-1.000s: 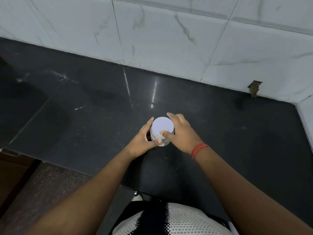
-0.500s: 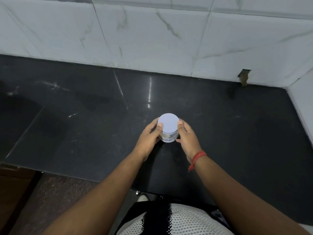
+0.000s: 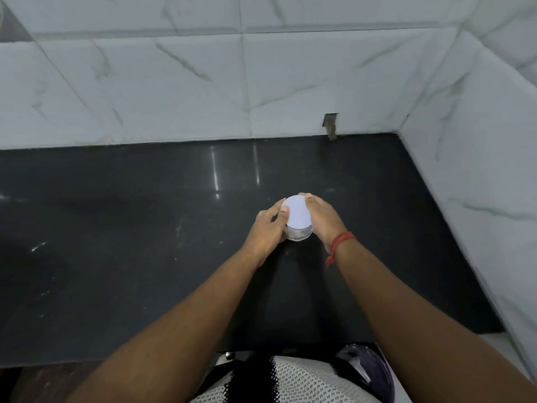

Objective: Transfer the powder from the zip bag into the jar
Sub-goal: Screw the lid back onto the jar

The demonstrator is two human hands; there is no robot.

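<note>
1. Nearest the camera is the person's torso in a white mesh top [image 3: 290, 382] with a black stripe. Both bare forearms reach forward over the front edge of the black counter [image 3: 116, 228]. A red thread band [image 3: 340, 242] circles the right wrist.

2. The left hand [image 3: 267, 228] wraps the jar [image 3: 297, 228] from the left, fingers curled round its side and the thumb lying against the edge of the lid [image 3: 296, 213]. It is grasping the jar.

3. The right hand [image 3: 319, 216] cups the jar from the right, with fingers curved over the far rim of the lid. It too looks closed on the jar, though its fingertips are mostly hidden behind the lid.

4. The jar stands upright on the counter, in the middle of the slab and well apart from the walls. It is small and round, with a flat, pale, matte lid covering the top. Below the lid a short band of body shows, apparently clear with some print that is too blurred to read.

5. Judging by size, the jar is light and rigid. The smooth wall could slip, and the counter is glossy, so it may slide or spin when twisted. The safest hold is probably one hand round the body and the other round the lid's rim.

6. The lid is on, so the jar must be opened before pouring. No zip bag is in view.

7. Farthest back, the white marble-look tiled wall [image 3: 174, 82] meets the counter. A small notch [image 3: 330, 126] sits at its base.
</note>
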